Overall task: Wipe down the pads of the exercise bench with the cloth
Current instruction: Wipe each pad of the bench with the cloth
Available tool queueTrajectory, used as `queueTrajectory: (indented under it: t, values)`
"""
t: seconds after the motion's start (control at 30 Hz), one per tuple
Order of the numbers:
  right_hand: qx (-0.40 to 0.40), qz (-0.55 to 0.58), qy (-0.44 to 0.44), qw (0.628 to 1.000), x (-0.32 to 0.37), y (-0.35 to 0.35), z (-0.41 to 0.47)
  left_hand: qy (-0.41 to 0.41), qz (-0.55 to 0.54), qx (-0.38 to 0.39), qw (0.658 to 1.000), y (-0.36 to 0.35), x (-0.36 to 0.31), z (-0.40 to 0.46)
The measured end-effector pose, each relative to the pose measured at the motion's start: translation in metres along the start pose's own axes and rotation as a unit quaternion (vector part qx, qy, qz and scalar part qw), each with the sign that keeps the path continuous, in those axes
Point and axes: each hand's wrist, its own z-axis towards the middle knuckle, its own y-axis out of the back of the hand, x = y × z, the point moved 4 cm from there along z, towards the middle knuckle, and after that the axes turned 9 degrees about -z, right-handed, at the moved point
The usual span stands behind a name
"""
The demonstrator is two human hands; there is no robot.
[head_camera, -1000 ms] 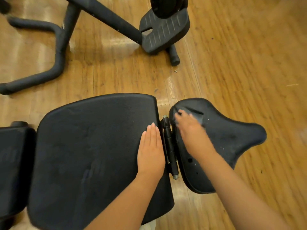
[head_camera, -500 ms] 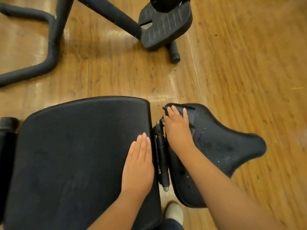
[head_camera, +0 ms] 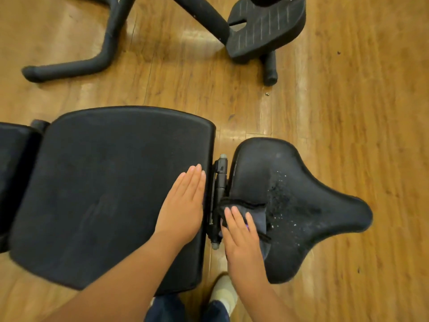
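Note:
A large black back pad fills the left and middle of the view. To its right, past a black hinge, sits a smaller saddle-shaped seat pad speckled with white droplets. My left hand lies flat, fingers together, on the back pad's right edge. My right hand presses a dark cloth onto the near left part of the seat pad, fingers spread over it. A third black pad shows at the far left edge.
The bench stands on a wooden floor. Beyond it are the black tube legs and a ribbed foot plate of another machine. A shoe and dark trouser leg show below the hinge.
My right hand has dragged the cloth from the far end of the seat pad's left edge toward me. The left hand has stayed flat on the back pad.

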Motion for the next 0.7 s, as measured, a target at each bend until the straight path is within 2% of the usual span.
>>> queueTrajectory:
  t: [0.07,0.17,0.23,0.53,0.7]
  values:
    - [0.027,0.005,0.032,0.999,0.007,-0.006,-0.037,0.001,-0.001,-0.003,1.000,-0.001,0.000,-0.001]
    - [0.061,0.003,0.021,0.998,0.008,-0.011,-0.072,-0.001,-0.002,-0.003,1.000,-0.003,0.000,-0.001]
    - [0.046,-0.004,0.017,0.999,0.006,-0.010,-0.077,-0.002,-0.001,-0.004,1.000,-0.005,0.001,-0.003]
    - [-0.021,-0.025,0.015,0.999,0.001,0.001,-0.034,-0.004,-0.010,-0.008,1.000,-0.006,0.000,-0.002]
    - [-0.030,-0.029,-0.046,0.998,-0.006,0.004,0.028,-0.002,-0.012,0.001,1.000,-0.006,0.000,-0.003]
